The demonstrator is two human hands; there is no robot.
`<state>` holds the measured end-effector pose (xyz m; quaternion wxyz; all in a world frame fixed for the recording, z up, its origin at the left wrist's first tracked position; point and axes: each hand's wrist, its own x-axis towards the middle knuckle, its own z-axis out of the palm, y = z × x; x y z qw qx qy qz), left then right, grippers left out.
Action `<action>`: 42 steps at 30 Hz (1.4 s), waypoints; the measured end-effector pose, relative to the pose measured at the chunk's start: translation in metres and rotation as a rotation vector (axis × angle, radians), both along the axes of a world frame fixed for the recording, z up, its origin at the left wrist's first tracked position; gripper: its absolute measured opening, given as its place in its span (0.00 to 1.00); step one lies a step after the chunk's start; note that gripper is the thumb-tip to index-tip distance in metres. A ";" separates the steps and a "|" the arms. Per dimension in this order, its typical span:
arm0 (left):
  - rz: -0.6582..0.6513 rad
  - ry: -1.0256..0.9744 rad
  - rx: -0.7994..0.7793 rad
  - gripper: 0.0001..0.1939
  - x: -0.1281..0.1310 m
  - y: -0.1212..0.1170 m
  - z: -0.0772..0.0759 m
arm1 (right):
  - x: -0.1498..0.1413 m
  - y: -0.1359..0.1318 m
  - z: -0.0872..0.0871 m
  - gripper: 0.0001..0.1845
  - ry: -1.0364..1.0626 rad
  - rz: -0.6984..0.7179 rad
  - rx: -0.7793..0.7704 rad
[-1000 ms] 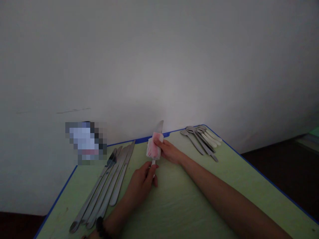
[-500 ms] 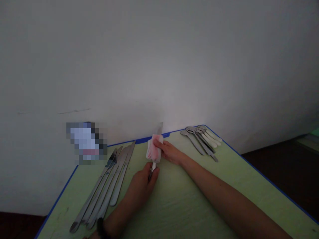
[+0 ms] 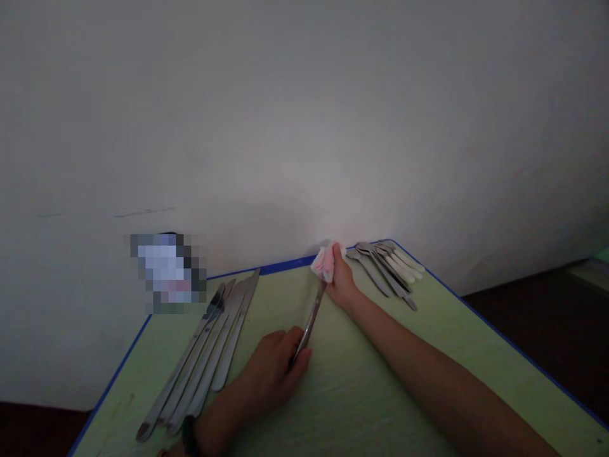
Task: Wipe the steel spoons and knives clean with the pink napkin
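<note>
My left hand [image 3: 280,365] is closed round the handle of a table knife [image 3: 313,317], which slants up and away to the right above the table. A folded pink and white cloth [image 3: 325,261] wraps the knife's far end, so the tip is hidden. Gripping that cloth is my right hand [image 3: 343,279], its thumb on top. Left of my left hand lies a row of metal knives [image 3: 209,362], side by side. Just beyond my right hand, several spoons [image 3: 373,273] lie in a group, some with white handles [image 3: 402,270].
The green table [image 3: 371,393] has a blue edge and stands against a pale wall [image 3: 285,127]. A pixelated object [image 3: 164,266] is at the table's far left corner, by the wall. Dark floor [image 3: 528,324] shows to the right.
My right hand and the cloth have moved right along the blade toward its tip, baring more of the knife. My left hand has come slightly nearer and right, with the knife tilting further right.
</note>
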<state>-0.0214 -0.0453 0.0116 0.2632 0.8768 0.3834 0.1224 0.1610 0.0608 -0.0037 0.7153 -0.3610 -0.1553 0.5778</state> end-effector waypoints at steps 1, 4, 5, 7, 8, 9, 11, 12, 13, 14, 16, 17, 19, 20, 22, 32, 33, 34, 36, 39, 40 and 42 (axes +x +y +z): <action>0.007 -0.009 -0.005 0.12 0.000 0.000 -0.001 | 0.000 0.000 0.000 0.23 -0.034 0.000 0.008; 0.067 -0.069 -0.092 0.12 0.000 0.003 -0.003 | -0.006 -0.005 0.001 0.27 -0.218 0.040 0.012; 0.103 -0.091 -0.124 0.12 0.001 0.004 -0.004 | -0.011 -0.009 0.002 0.29 -0.307 0.083 0.005; 0.175 -0.145 -0.172 0.12 0.002 0.007 -0.005 | -0.024 -0.020 0.003 0.32 -0.518 0.199 0.022; 0.209 -0.180 -0.183 0.12 0.003 0.009 -0.005 | -0.032 -0.025 0.003 0.33 -0.595 0.254 0.046; 0.236 -0.213 -0.184 0.12 0.003 0.010 -0.005 | -0.039 -0.031 0.003 0.33 -0.659 0.316 0.062; 0.268 -0.250 -0.171 0.13 0.004 0.012 -0.005 | -0.050 -0.038 0.001 0.33 -0.705 0.356 0.079; 0.275 -0.242 -0.162 0.14 0.004 0.012 -0.004 | -0.053 -0.039 0.000 0.33 -0.701 0.357 0.088; 0.275 -0.213 -0.154 0.14 0.005 0.012 -0.003 | -0.054 -0.039 -0.001 0.33 -0.688 0.355 0.091; 0.271 -0.171 -0.144 0.14 0.005 0.011 -0.003 | -0.054 -0.037 -0.003 0.32 -0.661 0.338 0.088; 0.250 -0.074 -0.114 0.14 0.006 0.009 -0.002 | -0.049 -0.031 -0.005 0.31 -0.575 0.285 0.068; 0.233 -0.026 -0.088 0.14 0.006 0.007 -0.002 | -0.045 -0.026 -0.005 0.31 -0.511 0.236 0.054; 0.193 0.062 -0.012 0.13 0.007 0.003 -0.002 | -0.034 -0.018 -0.005 0.29 -0.389 0.160 0.034; 0.175 0.103 0.037 0.14 0.007 0.002 -0.002 | -0.028 -0.014 -0.004 0.27 -0.332 0.114 0.021; 0.136 0.172 0.133 0.14 0.010 -0.001 -0.001 | -0.017 -0.008 0.000 0.23 -0.223 0.053 0.009; 0.172 0.310 0.205 0.12 0.017 0.000 -0.001 | -0.010 -0.009 0.005 0.18 -0.216 0.163 -0.016; 0.195 0.300 0.175 0.12 0.016 0.001 -0.001 | -0.012 -0.011 0.005 0.19 -0.296 0.232 0.000; 0.218 0.284 0.144 0.12 0.015 0.002 -0.001 | -0.014 -0.014 0.005 0.20 -0.379 0.303 0.023; 0.259 0.245 0.078 0.11 0.013 0.003 0.000 | -0.017 -0.020 0.006 0.21 -0.521 0.431 0.083; 0.282 0.204 0.007 0.11 0.012 0.006 0.003 | -0.021 -0.025 0.007 0.22 -0.627 0.519 0.139; 0.277 0.211 0.004 0.11 0.012 0.006 0.004 | -0.022 -0.025 0.007 0.23 -0.638 0.511 0.136; 0.260 0.274 0.051 0.13 0.014 0.006 0.003 | -0.022 -0.023 0.005 0.23 -0.627 0.440 0.108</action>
